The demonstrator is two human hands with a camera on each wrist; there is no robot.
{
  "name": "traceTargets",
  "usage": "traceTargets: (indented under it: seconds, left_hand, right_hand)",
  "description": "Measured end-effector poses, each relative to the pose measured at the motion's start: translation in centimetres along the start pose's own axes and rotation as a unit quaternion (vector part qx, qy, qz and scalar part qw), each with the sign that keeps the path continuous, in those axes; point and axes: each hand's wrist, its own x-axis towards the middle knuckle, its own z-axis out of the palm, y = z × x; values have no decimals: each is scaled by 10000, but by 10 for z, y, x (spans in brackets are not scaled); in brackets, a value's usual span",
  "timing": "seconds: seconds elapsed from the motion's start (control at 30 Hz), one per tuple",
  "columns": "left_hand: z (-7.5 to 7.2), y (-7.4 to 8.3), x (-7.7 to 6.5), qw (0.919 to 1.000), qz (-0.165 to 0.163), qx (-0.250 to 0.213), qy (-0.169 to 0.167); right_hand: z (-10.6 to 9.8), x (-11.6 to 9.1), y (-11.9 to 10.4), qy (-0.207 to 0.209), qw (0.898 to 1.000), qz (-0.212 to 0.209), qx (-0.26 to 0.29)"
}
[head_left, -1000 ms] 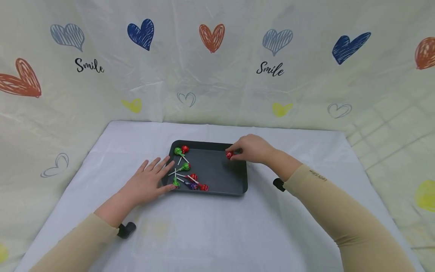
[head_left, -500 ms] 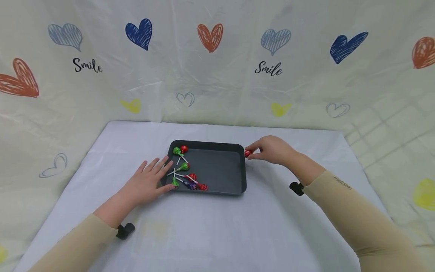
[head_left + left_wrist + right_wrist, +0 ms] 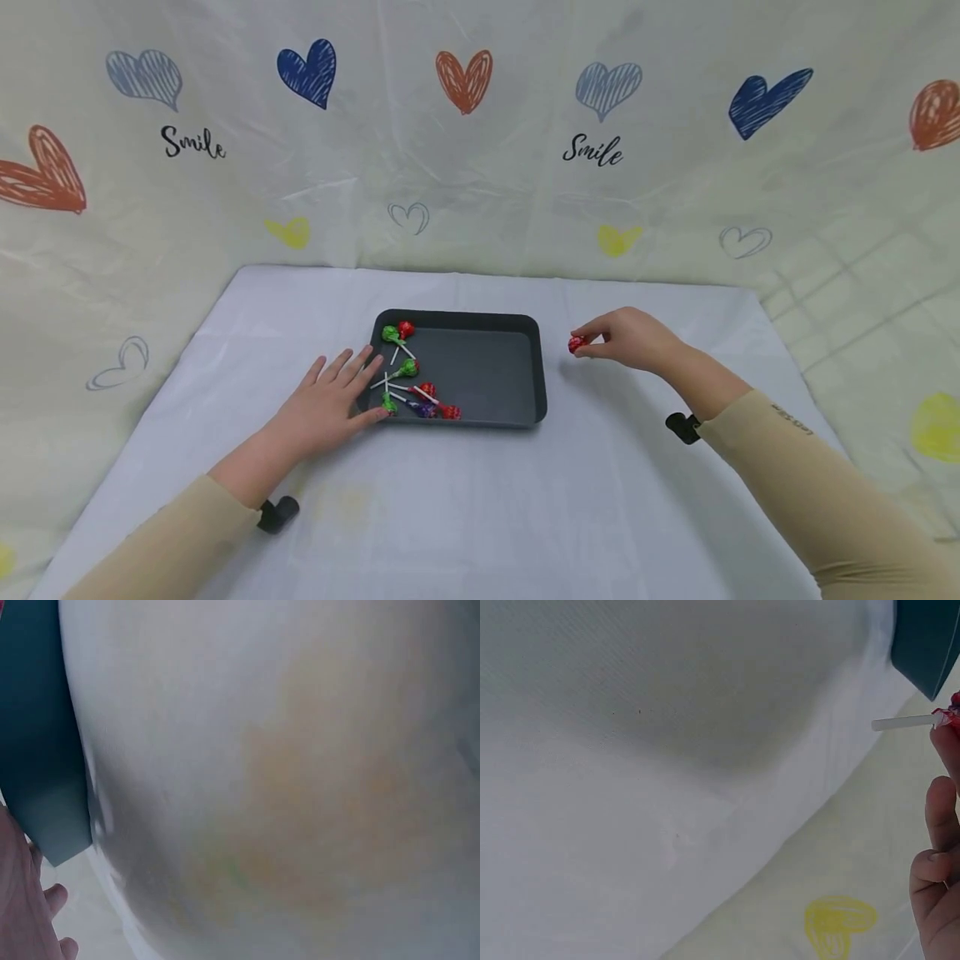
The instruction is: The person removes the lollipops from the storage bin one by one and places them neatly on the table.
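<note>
On the table, the tray lies where it did a second ago, and the left hand stays spread at its left edge, grasping nothing. The right hand, then above the tray's far right corner, is now beyond the right edge, over the table, pinching a red lollipop; the other lollipops lie unmoved toward the tray's left edge.

My red-wrapped lollipop has a white stick, the other lollipops are green, red and bluish purple in a dark grey tray. White tablecloth with a yellowish patch, beige sleeves on me, cream backdrop with scribbly blue, orange and yellow hearts.
</note>
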Motion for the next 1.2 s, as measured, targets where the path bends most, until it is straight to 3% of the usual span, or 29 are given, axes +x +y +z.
traceTargets:
  seconds: [0.2, 0.43, 0.73, 1.03, 1.2]
  left_hand:
    - [-1, -1, -1, 9999, 35, -78, 110]
    - [-6, -1, 3, 10000, 31, 12, -85]
    - [-7, -2, 6, 9997, 52, -20, -236]
    - [-4, -2, 5, 9997, 35, -179, -134]
    - [-4, -1, 4, 9995, 70, -303, -80]
  right_hand:
    - [7, 5, 2, -155, 9996, 217, 98]
    - [24, 13, 5, -425, 9990, -6, -166]
    - [40, 15, 7, -599, 9977, 80, -299]
    - [34, 9, 10, -710, 9964, 243, -385]
    - [27, 5, 16, -625, 9975, -50, -329]
